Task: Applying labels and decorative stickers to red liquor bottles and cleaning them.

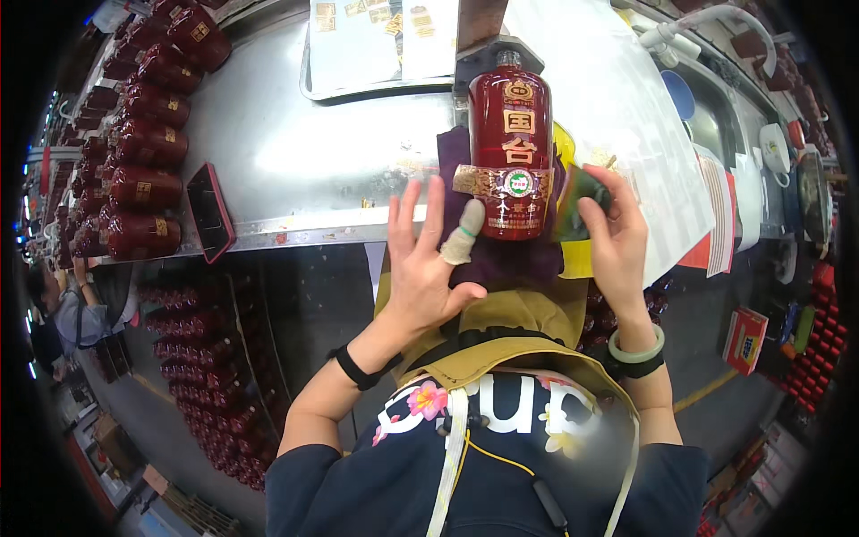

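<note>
A dark red glossy bottle [508,116] with gold lettering lies on a purple cloth [452,148], its neck pointing away from me. Across its lower part runs a patterned gold label band [479,182] bearing a round green and white emblem. My left hand [419,273] is open beside the bottle's lower left, fingers spread. A pale cover [463,237] sheathes its index finger, whose tip is at or very near the bottle's side. To the right of the bottle, my right hand [617,228] pinches a flat dark green piece [580,204] between thumb and fingers, close to the label's right end.
A metal bracket [501,46] stands at the bottle's neck. Beyond the steel bench [295,161] lies a tray [376,87] with gold labels. Red bottles [143,188] line the left, near a dark red tray [210,213]. White sheets [644,152] and a sink [716,107] are on the right.
</note>
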`<action>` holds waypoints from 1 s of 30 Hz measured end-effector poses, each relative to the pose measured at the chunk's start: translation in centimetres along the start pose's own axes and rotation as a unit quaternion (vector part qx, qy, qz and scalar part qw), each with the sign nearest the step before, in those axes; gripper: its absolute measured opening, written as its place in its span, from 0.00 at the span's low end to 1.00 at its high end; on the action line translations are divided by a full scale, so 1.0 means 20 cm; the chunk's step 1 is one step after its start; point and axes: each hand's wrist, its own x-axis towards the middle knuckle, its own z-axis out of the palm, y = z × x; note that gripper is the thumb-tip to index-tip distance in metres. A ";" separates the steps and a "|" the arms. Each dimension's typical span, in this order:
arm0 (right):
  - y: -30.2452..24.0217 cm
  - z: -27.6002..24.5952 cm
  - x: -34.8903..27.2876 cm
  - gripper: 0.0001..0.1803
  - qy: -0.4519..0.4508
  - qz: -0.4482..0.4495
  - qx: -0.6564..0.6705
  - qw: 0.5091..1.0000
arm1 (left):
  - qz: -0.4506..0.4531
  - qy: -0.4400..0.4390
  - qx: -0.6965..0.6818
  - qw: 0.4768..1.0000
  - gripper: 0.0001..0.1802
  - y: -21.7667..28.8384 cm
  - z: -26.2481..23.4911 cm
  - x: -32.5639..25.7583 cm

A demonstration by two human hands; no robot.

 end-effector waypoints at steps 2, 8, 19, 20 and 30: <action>0.00 -0.02 0.01 0.18 0.017 0.002 0.050 0.999 | -0.023 -0.002 -0.001 1.000 0.48 -0.03 -0.01 -0.03; -0.06 -0.01 0.03 0.33 -0.020 -0.035 -0.046 0.998 | -0.059 0.076 -0.145 0.985 0.48 0.04 -0.01 0.11; -0.04 0.21 0.06 0.57 -0.028 -0.159 -0.194 0.968 | -0.108 0.084 -0.166 0.977 0.50 0.08 0.09 0.15; -0.02 0.20 0.06 0.57 -0.037 -0.150 -0.168 0.974 | -0.104 0.063 -0.153 0.981 0.50 0.06 0.09 0.14; -0.10 0.14 0.08 0.55 -0.061 -0.141 -0.111 0.982 | -0.069 0.020 -0.094 0.993 0.52 0.12 0.02 0.16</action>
